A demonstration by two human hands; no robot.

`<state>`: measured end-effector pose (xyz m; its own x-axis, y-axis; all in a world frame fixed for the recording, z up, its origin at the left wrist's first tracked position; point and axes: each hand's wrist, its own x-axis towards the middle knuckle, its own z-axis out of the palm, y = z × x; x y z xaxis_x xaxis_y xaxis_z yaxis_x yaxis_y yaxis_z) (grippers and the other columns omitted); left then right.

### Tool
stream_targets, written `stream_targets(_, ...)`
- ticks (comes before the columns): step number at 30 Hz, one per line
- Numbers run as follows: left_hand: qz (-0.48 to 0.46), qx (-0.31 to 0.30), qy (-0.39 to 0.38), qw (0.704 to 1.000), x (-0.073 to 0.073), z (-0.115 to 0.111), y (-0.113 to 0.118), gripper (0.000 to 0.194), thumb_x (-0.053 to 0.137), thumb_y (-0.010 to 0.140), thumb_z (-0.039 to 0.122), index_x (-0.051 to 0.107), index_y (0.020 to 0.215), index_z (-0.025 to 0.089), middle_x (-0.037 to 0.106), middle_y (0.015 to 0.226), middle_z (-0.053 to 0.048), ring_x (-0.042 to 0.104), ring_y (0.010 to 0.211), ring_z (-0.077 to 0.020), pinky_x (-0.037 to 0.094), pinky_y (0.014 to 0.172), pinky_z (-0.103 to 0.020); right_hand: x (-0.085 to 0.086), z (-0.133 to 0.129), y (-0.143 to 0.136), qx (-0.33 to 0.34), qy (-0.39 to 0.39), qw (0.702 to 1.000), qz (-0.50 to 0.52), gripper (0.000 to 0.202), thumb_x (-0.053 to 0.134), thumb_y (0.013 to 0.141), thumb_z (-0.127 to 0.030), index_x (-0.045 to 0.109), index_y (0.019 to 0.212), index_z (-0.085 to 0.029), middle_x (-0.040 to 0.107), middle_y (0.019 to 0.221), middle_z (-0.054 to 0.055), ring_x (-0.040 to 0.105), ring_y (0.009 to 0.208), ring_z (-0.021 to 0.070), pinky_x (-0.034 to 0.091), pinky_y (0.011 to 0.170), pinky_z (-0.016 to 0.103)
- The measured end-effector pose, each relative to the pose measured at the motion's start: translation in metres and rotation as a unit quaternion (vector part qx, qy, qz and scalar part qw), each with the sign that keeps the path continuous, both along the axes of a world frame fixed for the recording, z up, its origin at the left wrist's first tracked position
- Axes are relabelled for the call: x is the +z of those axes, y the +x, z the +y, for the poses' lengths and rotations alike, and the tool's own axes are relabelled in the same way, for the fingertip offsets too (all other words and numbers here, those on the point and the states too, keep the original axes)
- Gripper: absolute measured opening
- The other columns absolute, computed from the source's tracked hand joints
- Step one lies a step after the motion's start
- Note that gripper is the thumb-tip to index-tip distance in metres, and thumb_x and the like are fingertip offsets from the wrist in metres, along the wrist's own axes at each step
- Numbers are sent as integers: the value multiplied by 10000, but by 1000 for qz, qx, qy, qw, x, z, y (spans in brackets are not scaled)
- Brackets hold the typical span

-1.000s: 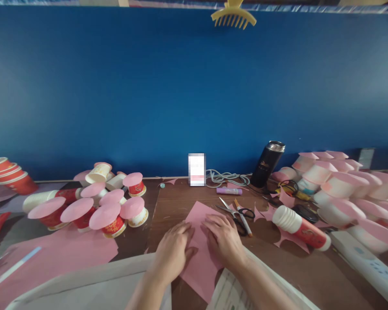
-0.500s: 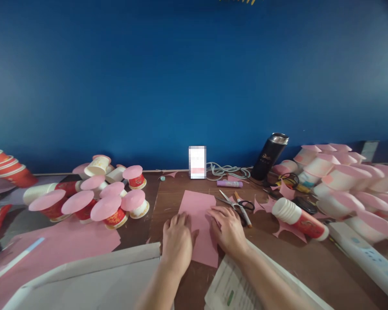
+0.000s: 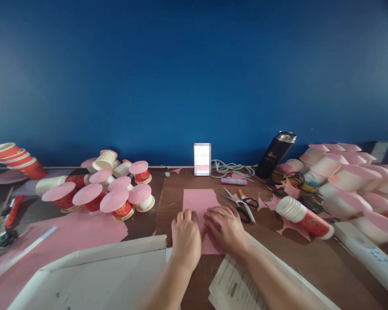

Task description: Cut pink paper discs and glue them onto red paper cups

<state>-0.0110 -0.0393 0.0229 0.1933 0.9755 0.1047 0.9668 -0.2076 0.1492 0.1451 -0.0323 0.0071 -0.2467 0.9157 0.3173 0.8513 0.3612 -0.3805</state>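
A pink paper sheet [image 3: 198, 199] lies upright in front of me on the brown table [image 3: 171, 193]. My left hand [image 3: 186, 234] rests on its left side, fingers pressed together and bent, thumb side toward the middle. Across the sheet's right side lies my right hand [image 3: 224, 226], its fingers spread flat on the paper. Little space separates the two hands. Just right of the sheet are open scissors [image 3: 241, 202], with an orange and white pen [image 3: 247, 207] across them. A purple glue stick [image 3: 233, 181] lies behind.
Cups with pink discs [image 3: 114, 201] stand at left, near pink sheets [image 3: 84, 230] and a white box [image 3: 110, 275]. At right are a black bottle [image 3: 273, 155], stacked paper cups [image 3: 305, 217], piled cups [image 3: 342, 181] and a power strip [image 3: 371, 254]. A phone [image 3: 202, 159] leans on the wall.
The pink sheet has turned straighter. My left hand has moved closer to my right hand and its fingers have drawn in. The whole view has shifted slightly.
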Motion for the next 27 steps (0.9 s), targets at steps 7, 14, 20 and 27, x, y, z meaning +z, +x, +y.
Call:
stream_targets(7, 10, 5, 4, 1000, 0, 3, -1, 362, 491, 868, 388, 573, 1153, 182, 551, 1080, -120, 483, 988, -286, 380, 811, -429, 3, -3, -4, 56, 6, 998, 12, 263, 465, 920, -268, 681, 1069, -287, 715, 1024, 35, 618, 949, 179, 324, 984, 372)
stream_targets(14, 19, 3, 27, 999, -4, 1, 0, 394, 480, 871, 408, 555, 1186, 183, 560, 1100, -117, 473, 991, -280, 368, 816, -406, 5, -7, -7, 50, 0, 999, 13, 262, 470, 914, -233, 677, 1069, -274, 719, 987, 21, 611, 940, 177, 369, 871, 313)
stream_targets(20, 30, 9, 43, 999, -7, 0, 3, 452, 379, 902, 471, 564, 1184, 169, 557, 1101, -137, 464, 999, -292, 361, 812, -413, 3, -7, -6, 1, -3, 1000, 24, 257, 455, 921, -250, 683, 1040, -261, 714, 1015, 27, 599, 958, 194, 374, 848, 314)
stream_targets(27, 19, -7, 50, 999, -6, 1, 0, 403, 380, 913, 428, 588, 1156, 182, 578, 1079, -126, 484, 994, -280, 370, 829, -402, -2, -5, -1, -12, 0, 1000, 20, 263, 458, 916, -243, 673, 1063, -287, 704, 1018, 13, 586, 955, 191, 378, 847, 316)
